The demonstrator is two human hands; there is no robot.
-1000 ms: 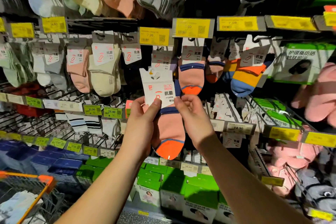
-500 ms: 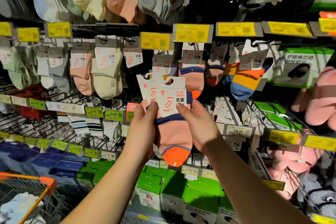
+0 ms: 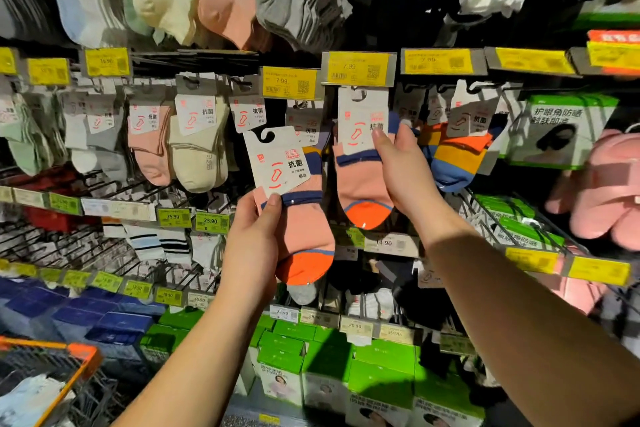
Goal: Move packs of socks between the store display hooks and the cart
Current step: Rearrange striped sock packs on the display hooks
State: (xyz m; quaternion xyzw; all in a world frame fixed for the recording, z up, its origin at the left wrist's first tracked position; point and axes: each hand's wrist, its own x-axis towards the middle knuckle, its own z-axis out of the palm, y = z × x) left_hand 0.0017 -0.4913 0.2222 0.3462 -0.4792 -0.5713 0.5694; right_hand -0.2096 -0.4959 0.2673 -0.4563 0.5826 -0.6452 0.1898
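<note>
Two sock packs: left hand (image 3: pixel 252 246) pinches one (image 3: pixel 294 204), right hand (image 3: pixel 405 177) another (image 3: pixel 360 163).

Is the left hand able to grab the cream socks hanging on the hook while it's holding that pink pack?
Probably not yet. The left hand already grips a pink and orange sock pack, so its fingers are full. The cream socks hang up and to its left with nothing in front, so the way looks free once it lets go.

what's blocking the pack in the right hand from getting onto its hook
Nothing visible does. The right hand holds the sock pack with its card top right under the yellow price tag; the hook itself is hidden behind that tag.
</note>
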